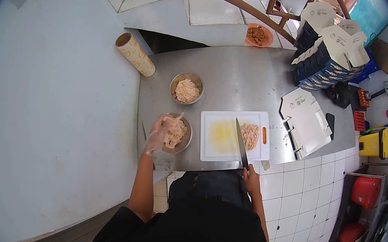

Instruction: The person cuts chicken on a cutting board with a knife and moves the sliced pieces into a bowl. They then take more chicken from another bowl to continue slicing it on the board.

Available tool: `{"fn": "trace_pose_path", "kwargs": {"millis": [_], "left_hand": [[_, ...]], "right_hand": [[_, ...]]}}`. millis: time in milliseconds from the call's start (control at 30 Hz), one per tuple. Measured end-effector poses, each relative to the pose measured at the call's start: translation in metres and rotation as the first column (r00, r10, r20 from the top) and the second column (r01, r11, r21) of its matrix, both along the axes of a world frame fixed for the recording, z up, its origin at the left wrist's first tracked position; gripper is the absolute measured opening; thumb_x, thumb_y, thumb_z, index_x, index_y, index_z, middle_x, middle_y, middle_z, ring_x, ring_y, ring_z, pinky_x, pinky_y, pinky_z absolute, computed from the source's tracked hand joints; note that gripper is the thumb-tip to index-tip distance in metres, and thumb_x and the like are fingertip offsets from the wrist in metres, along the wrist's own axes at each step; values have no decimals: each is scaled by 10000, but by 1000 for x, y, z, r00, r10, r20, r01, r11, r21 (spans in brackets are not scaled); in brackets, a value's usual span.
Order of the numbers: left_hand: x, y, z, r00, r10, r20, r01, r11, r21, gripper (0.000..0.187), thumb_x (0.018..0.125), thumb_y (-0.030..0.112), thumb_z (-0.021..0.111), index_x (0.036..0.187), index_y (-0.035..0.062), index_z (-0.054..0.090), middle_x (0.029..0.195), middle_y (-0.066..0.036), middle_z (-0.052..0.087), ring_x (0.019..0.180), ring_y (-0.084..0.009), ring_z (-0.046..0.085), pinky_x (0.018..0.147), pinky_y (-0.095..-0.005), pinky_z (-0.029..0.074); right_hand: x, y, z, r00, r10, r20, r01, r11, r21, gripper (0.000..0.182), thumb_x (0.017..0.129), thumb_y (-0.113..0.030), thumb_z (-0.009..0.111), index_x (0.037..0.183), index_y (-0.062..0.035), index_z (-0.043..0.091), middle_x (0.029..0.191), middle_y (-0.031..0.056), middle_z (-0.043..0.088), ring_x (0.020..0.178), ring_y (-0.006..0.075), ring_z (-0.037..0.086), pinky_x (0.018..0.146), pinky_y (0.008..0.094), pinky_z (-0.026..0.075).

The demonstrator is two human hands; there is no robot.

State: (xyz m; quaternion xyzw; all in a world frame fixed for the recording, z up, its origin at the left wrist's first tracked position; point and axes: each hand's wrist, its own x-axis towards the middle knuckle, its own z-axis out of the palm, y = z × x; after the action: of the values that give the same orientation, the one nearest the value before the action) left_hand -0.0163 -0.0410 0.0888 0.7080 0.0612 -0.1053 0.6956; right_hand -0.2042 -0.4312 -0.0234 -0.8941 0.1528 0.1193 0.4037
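My left hand (156,135), in a clear plastic glove, is in the nearer metal bowl (187,145). Its fingers are closed on some raw chicken meat (174,127); a strip of it sticks up past the fingertips. The fingers of my right hand (249,172) wrap the handle of a long kitchen knife (241,142). The blade points away from me across the white cutting board (209,155). Right of the blade lies a pile of cut raw meat (249,137). A wet yellowish stain marks the board's middle.
Behind the nearer bowl stands a second metal bowl (172,88) of raw meat. A patterned roll (136,55) stands farther back. Folded cartons (327,55) are stacked at the back right, with flat cartons (304,118) and a phone (329,125) nearer. A wall (59,103) borders the table's left.
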Motion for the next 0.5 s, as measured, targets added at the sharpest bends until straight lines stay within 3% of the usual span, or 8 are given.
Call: {"fn": "trace_pose_path", "kwargs": {"millis": [33,133,233,333,433,500], "left_hand": [[-1,-15,3,999,-29,-40,25,995,-94,284,1075,303,520,1135,35,592,947,-41,656,826,-118,612,766,-275,528],[-4,-64,-13,985,-158,70,166,979,-121,278,1077,317,522,1058,46,580,880,-28,611,778,-105,588,701,-270,534],[-8,-124,-37,961,-269,66,254,760,-598,257,1071,302,533,1006,55,562,867,-24,579,754,-105,571,656,-273,530],[-16,-175,-80,921,-274,-276,111,866,-488,243,1033,290,592,941,67,563,799,-17,561,694,-119,571,604,-283,522],[-18,-207,-159,880,-383,-281,283,898,-337,244,983,278,651,954,38,625,792,-31,629,679,-140,625,607,-306,553],[-30,-218,-178,938,-272,-217,263,962,-70,252,957,262,682,991,13,662,820,-42,674,693,-147,661,602,-305,568]], "right_hand": [[0,2,4,1000,-5,14,4,1000,2,236,1032,-227,557,1084,1,528,759,293,647,772,512,642,626,565,467],[0,3,10,998,-32,58,33,999,-8,206,1024,-209,576,1040,-13,516,746,295,642,760,518,639,616,566,461],[3,3,15,995,-22,100,33,993,-112,188,1026,-199,566,1019,-23,499,700,272,630,723,507,640,598,571,453],[4,5,28,991,-26,130,48,984,-174,182,1027,-189,560,995,-28,482,670,257,618,687,498,634,572,563,444],[4,12,28,988,-32,150,52,990,-134,179,1027,-183,554,992,-28,471,670,257,618,670,491,632,562,565,440],[6,14,17,990,-3,144,24,989,-145,171,1025,-183,548,1007,-27,482,687,270,627,688,497,636,583,587,448]]}}
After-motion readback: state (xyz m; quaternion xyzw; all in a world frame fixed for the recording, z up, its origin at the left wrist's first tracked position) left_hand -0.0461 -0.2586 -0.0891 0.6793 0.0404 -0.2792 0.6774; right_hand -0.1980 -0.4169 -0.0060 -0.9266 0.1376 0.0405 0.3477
